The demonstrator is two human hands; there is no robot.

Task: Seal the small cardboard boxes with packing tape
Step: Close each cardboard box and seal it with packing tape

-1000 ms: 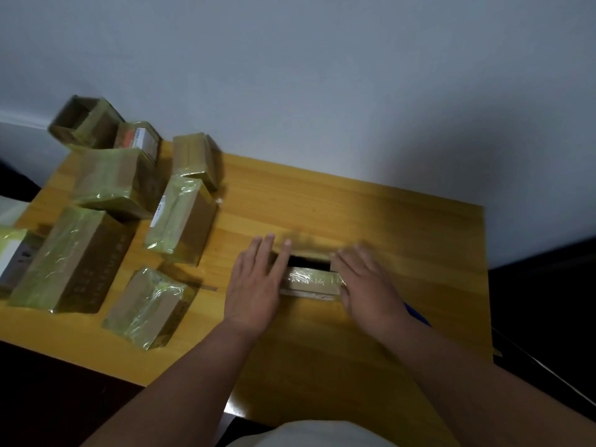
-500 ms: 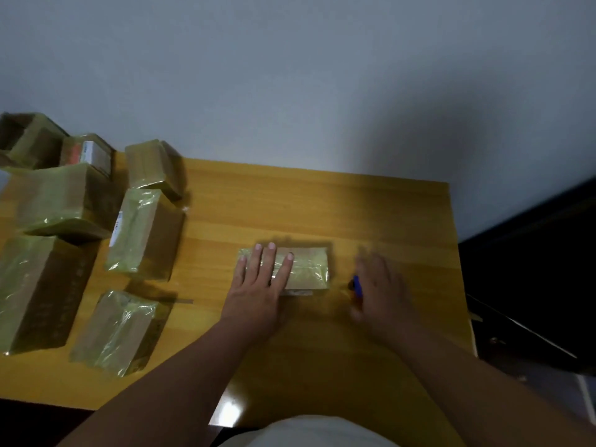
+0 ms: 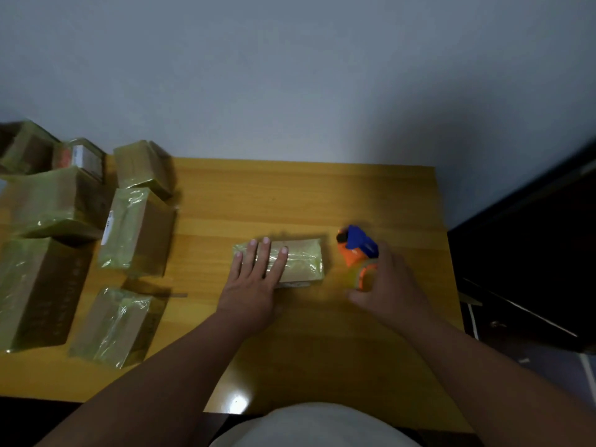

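Head view, box: small cardboard box (image 3: 290, 262) flat on the wooden table (image 3: 290, 195), centre, already glossy with tape across the top.
Head view, left hand: left hand (image 3: 254, 282) laid flat on the box's left half, fingers straight and spread, pressing down; nothing gripped.
Head view, right hand: right hand (image 3: 390, 285) just right of the box, fingers curled round the orange-and-blue tape dispenser (image 3: 358, 253); blue head pointing away and left, apart from the box.
Head view, finished stack: taped boxes (image 3: 135, 230) grouped at the table's left side, well apart from the box in work.
Risk, box slip: pressure on one half only; likely skid or pivot of the box if tape gets pulled hard from the right.
Risk, tape: possible wrinkle or self-sticking if the strip starts crooked or off the edge.
Risk, fingers: left fingertips in the probable tape path; chance of taping over them or nicking them on the cutter.
Hidden, dispenser: roll and cutter blurred, mostly behind the right hand; loose tape end not visible.
Hidden, box: near side and seams under the left palm unreadable; extent of sealing uncertain.
Cut off: leftmost boxes clipped by the frame edge; dim light throughout.
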